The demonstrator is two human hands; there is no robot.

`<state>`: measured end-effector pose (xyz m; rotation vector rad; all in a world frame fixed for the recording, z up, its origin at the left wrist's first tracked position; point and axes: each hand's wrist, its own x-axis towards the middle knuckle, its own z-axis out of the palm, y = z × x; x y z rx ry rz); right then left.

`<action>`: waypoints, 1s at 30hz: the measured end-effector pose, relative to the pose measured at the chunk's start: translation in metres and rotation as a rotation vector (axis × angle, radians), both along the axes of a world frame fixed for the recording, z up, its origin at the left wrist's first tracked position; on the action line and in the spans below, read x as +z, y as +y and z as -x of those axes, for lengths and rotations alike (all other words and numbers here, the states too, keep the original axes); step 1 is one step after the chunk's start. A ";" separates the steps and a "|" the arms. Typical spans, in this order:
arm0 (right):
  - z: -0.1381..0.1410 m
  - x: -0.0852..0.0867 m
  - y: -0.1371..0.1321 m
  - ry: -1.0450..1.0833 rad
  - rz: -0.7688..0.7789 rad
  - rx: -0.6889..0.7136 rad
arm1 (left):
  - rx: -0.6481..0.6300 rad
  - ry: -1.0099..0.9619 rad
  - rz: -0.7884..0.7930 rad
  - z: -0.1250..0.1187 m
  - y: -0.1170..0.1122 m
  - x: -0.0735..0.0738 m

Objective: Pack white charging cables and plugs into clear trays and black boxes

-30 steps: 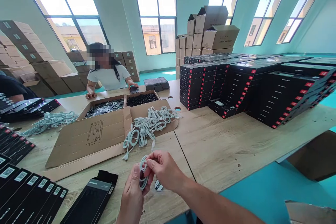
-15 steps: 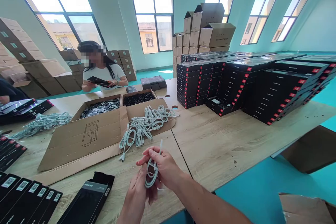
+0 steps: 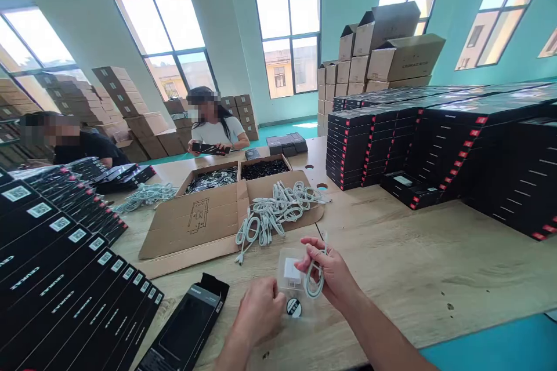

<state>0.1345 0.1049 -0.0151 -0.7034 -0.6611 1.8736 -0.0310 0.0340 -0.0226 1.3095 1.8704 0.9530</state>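
Observation:
A coiled white cable (image 3: 314, 281) is held in my right hand (image 3: 333, 269), its fingers closed around the loops and one end sticking up. Below it on the table lies a clear plastic tray (image 3: 287, 255) holding a white power adapter (image 3: 292, 271) and a round black-and-white piece (image 3: 294, 308). At the tray's left side, my left hand (image 3: 260, 308) is closed with its fingers curled under; what they grip, if anything, is hidden. An open black box (image 3: 187, 319) rests left of my left hand. More white coiled cables (image 3: 270, 214) lie in a heap on cardboard beyond my hands.
Black boxes with white labels (image 3: 65, 278) stand in rows at the left. Tall stacks of black boxes (image 3: 361, 151) fill the right side. An open carton (image 3: 213, 179) of small parts sits ahead. Two people work across the table, one holding a black box (image 3: 211, 149).
My left hand has come away from the coiled cable and dropped to the tray, which now shows. My right hand keeps the cable. The view has swung left.

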 end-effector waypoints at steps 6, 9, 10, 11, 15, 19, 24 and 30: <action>-0.004 0.003 -0.009 -0.213 -0.148 -0.238 | 0.106 -0.371 -0.055 -0.024 -0.004 -0.013; 0.004 -0.004 -0.014 -0.338 -0.341 -0.326 | 0.181 -0.527 -0.080 -0.036 -0.009 -0.014; 0.007 -0.007 -0.016 -0.377 -0.388 -0.345 | 0.199 -0.577 -0.090 -0.038 -0.011 -0.013; 0.010 -0.011 -0.017 -0.419 -0.422 -0.355 | 0.215 -0.645 -0.104 -0.040 -0.012 -0.014; 0.019 -0.028 -0.018 -0.557 -0.513 -0.335 | 0.227 -1.064 -0.168 -0.039 -0.015 -0.020; 0.021 -0.039 -0.015 -0.627 -0.576 -0.226 | 0.219 -1.181 -0.232 -0.031 -0.012 -0.032; 0.021 -0.046 -0.013 -0.883 -0.828 -0.096 | 0.218 -1.186 -0.208 -0.023 -0.010 -0.033; 0.017 -0.033 -0.013 -1.219 -1.069 0.033 | 0.215 -1.146 -0.194 -0.021 -0.013 -0.025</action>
